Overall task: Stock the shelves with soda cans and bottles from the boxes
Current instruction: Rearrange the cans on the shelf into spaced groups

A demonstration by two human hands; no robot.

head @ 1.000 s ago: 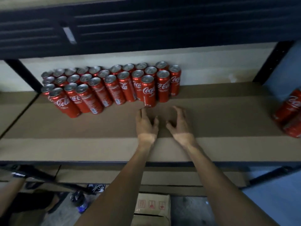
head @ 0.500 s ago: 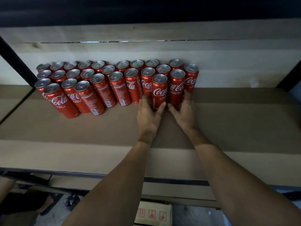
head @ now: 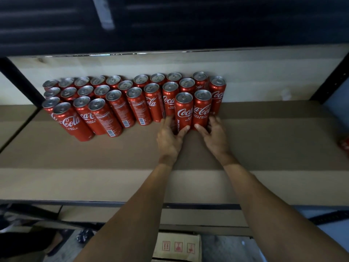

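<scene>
Two front cans now sit in my grasp, where a second ago both hands lay empty on the shelf (head: 264,140), short of the stack; my left hand (head: 170,140) wraps the base of the left front can (head: 184,110) and my right hand (head: 215,137) that of the right front can (head: 202,108), fingers (head: 200,127) clamped round each. Both stand upright on the shelf, touching the block of cans (head: 117,104) behind; I judge this a squaring-up of the row, with more stock to come from the box (head: 177,246) below.
</scene>
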